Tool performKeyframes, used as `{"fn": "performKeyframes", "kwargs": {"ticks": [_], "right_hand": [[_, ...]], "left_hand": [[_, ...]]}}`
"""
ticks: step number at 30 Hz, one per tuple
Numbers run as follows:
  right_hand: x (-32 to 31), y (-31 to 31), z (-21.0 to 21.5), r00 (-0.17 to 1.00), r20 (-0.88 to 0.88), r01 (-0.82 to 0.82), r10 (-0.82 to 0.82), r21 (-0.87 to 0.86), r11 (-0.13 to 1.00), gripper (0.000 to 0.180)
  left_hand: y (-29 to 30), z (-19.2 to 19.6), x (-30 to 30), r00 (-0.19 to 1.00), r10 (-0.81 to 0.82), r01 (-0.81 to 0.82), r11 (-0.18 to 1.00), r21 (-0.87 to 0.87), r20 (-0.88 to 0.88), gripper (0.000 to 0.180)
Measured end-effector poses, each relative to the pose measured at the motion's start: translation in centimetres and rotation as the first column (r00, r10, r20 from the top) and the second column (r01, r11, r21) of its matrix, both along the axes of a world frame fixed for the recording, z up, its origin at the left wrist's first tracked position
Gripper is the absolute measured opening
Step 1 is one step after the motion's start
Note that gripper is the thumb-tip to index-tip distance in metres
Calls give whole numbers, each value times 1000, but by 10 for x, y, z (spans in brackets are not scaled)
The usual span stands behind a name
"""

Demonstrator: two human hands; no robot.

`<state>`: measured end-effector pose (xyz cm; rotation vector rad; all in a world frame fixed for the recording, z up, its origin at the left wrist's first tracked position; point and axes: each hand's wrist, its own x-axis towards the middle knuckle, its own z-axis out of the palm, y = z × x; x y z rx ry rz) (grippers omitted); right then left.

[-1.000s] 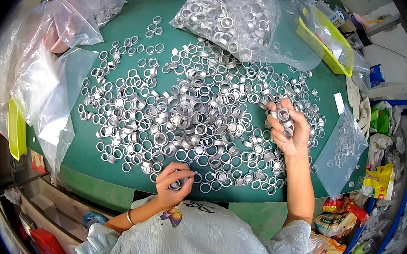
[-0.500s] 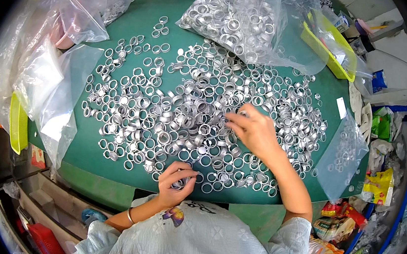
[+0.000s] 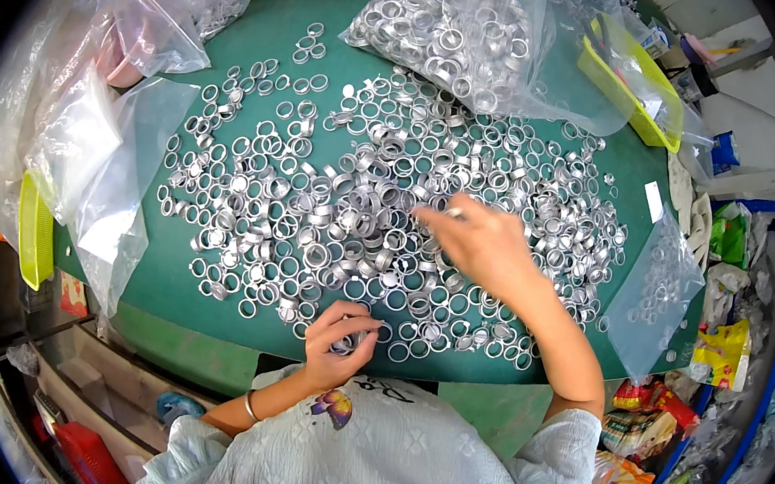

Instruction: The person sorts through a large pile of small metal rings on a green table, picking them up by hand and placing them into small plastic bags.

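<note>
Green table (image 3: 212,290), shiny silver rings (image 3: 314,225) spread, right hand (image 3: 481,247) pinching one, left hand (image 3: 339,341) clutching several

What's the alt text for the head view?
Seen from above, a person's right hand reaches into silver metal rings spread over a green table, while the left hand grips some rings at the near edge. A clear bag of rings lies at the far side.

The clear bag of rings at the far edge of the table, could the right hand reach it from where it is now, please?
Probably yes: the right hand is already out over the loose rings, and only those lie between it and the clear bag.
</note>
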<state>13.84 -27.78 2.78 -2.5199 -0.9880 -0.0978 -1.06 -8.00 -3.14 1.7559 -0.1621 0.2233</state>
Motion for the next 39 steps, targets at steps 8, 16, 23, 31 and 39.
{"fn": "performKeyframes", "kwargs": {"ticks": [8,16,23,31,39], "right_hand": [[-1,-17,-7,1000,5,19,-18,-267,964,22],[5,-54,6,936,92,352,-340,-267,897,20],[9,-66,13,756,-568,560,-325,306,769,17],[0,-94,0,383,-592,918,709,331,-220,23],[0,-96,-10,401,-649,895,647,428,-126,17]], "left_hand": [[1,-1,0,999,-10,9,1000,15,31,20],[-1,1,0,1000,-6,6,1000,-7,7,19],[-1,2,1,1000,-1,1,1000,2,10,19],[0,3,2,1000,-11,10,1000,15,22,18],[-2,2,3,998,-23,22,999,27,50,19]]}}
